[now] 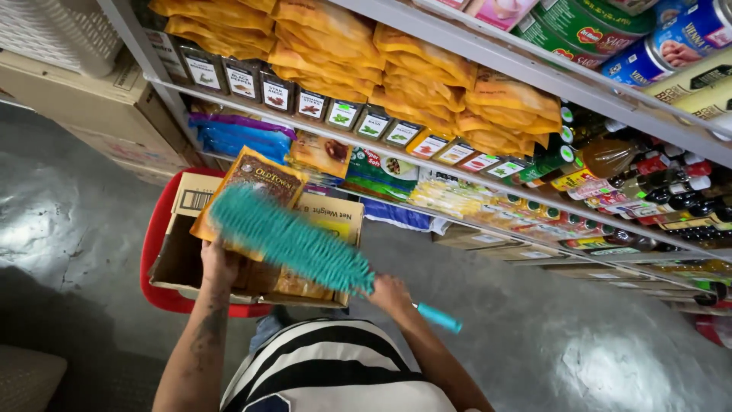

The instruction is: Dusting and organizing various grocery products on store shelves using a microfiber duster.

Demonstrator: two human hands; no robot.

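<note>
A person stands in a shop aisle, seen from above, facing metal shelves packed with goods. At the near left a red stool or cart (152,252) on the grey floor (69,206) carries an open cardboard box (183,229). The left hand (219,263) is clenched on the lower edge of a flat orange packet (263,183), holding it tilted above the box, its printed face up towards the camera.

Just to the right, the right hand (390,294) grips the handle of a teal fluffy duster (290,240). The duster's long axis runs diagonally: its brush head points up and to the far left, lying across the face of the packet, and its bare teal handle end sticks out to the near right past the hand.

The step in hand appears to be dusting the packet with the brush before it goes anywhere else. The next move seems to call for a steady hold on the packet while the brush sweeps along its face, keeping the brush's length flat against it.

Further right, the shelves (457,164) hold stacked yellow pouches (427,76), small spice boxes, bottles of sauce (656,183) and, at the top right, tins (640,46). The person's striped shirt (335,374) fills the near edge.
</note>
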